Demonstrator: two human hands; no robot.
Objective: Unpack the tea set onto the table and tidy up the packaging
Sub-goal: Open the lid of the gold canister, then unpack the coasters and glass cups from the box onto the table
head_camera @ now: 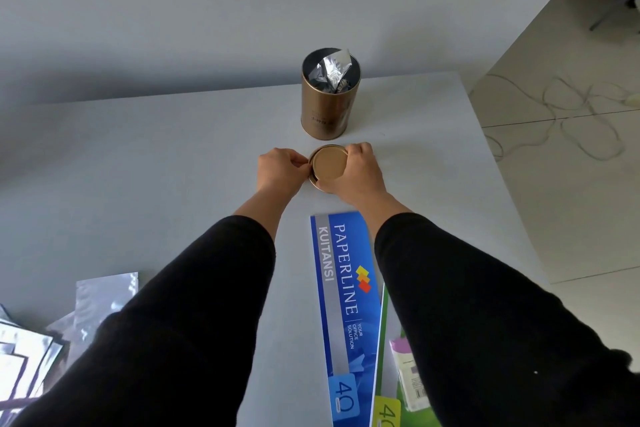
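Note:
A tall bronze tea canister (325,107) stands open near the far edge of the grey table (173,156), with a crumpled silver foil bag (333,69) sticking out of its mouth. Just in front of it is the round gold lid (329,165). My left hand (281,170) pinches the lid's left rim. My right hand (358,172) wraps around its right side. Whether the lid rests on the table or is slightly lifted is unclear.
A blue Paperline receipt book (346,305) lies under my right forearm, with a green book (391,402) beside it. Silver foil pouches (104,298) lie at the near left. The table's right edge drops to a tiled floor with loose cables (571,107).

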